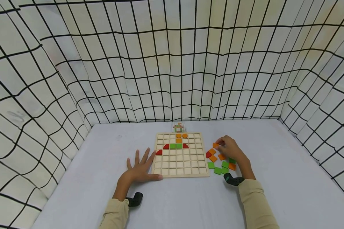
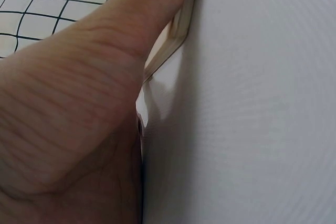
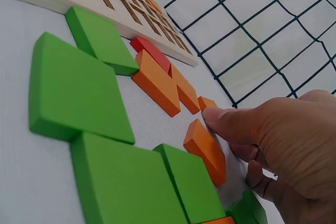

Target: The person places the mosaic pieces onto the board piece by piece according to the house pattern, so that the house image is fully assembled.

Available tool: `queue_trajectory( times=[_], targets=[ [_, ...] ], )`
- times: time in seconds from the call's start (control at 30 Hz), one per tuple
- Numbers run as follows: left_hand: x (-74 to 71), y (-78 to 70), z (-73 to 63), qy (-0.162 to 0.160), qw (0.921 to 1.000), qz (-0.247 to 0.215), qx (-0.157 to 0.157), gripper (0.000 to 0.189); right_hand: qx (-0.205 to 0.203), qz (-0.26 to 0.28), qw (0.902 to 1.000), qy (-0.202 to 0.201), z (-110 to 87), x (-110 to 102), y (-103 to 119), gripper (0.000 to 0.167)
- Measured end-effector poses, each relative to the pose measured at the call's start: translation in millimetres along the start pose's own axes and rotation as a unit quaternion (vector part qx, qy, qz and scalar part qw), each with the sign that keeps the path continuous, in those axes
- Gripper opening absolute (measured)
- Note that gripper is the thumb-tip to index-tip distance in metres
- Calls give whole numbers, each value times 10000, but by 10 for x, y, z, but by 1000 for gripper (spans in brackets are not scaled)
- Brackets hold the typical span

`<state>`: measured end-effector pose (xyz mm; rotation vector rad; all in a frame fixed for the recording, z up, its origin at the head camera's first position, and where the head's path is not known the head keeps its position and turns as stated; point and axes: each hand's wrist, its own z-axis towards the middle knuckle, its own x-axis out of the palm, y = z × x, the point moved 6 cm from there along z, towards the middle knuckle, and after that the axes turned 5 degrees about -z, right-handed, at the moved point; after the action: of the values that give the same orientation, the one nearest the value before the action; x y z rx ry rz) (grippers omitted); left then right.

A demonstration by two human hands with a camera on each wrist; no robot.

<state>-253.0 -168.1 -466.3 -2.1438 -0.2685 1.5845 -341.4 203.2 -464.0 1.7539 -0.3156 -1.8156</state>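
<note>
A wooden grid board (image 1: 181,164) lies on the table, with red quarter-round pieces (image 1: 159,152), two green squares (image 1: 176,146), an orange square (image 1: 179,140) and two rounded orange pieces (image 1: 182,135) in its cells. My left hand (image 1: 139,170) is spread flat at the board's left side, its thumb along the near left corner. To the right of the board, my right hand (image 1: 231,149) pinches an orange tile (image 3: 206,102) between thumb and finger at the far end of the loose pieces. The left wrist view shows mostly the thumb side of the left hand against the board's edge.
Loose green tiles (image 3: 79,90), orange tiles (image 3: 157,82) and a red piece (image 3: 151,52) lie right of the board, some under the right wrist. A small pattern card (image 1: 179,127) lies behind the board. Black netting (image 1: 182,75) over white walls surrounds the table (image 1: 186,203).
</note>
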Motion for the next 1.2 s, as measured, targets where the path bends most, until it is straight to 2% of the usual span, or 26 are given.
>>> queue_trajectory(
  times=[0.37, 0.93, 1.2],
  targets=[
    [38, 32, 2, -6, 10000, -10, 23, 112, 137, 81, 9998, 153, 16, 32, -31, 22],
    [36, 31, 8, -44, 9999, 76, 63, 112, -256, 58, 9996, -102, 8, 12, 20, 23],
    [21, 18, -4, -29, 10000, 67, 46, 112, -533, 177, 9983, -148, 28, -31, 183, 27]
  ],
)
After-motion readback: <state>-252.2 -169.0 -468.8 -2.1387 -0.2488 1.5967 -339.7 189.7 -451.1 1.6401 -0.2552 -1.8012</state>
